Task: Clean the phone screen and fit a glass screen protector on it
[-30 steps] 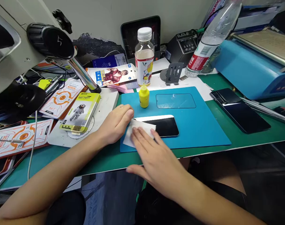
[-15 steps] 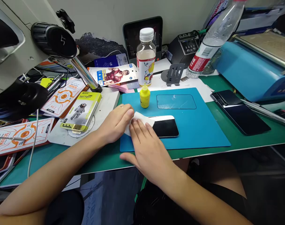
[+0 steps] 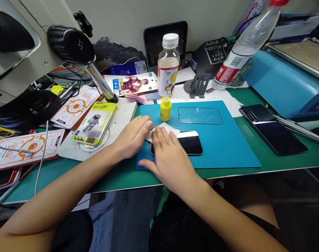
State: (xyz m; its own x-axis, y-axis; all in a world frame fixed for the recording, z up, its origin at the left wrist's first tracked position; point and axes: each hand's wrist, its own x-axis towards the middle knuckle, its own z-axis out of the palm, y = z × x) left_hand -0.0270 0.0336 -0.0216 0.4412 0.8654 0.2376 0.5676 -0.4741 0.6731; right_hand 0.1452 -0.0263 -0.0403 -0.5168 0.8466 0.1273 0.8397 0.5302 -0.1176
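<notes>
A white wipe lies over the left part of a black-screened phone on a blue mat. My right hand presses the wipe onto the screen, fingers stretched flat and thumb spread away. Beside the phone's left end, my left hand is closed, fingers pressed together and fingertips hidden; I cannot tell what they grip. A small yellow bottle stands upright behind the wipe. To its right, a clear black-edged screen protector rests flat on the mat.
Left are a microscope stand, a battery pack and orange-and-white screen boxes. Behind stand a drink bottle, a phone holder and a tilted water bottle. Right are a dark phone and a blue machine.
My right hand and the wipe have shifted slightly right and up along the phone, uncovering some of its lower left edge. The view has also moved a little. My left hand keeps its pose.
</notes>
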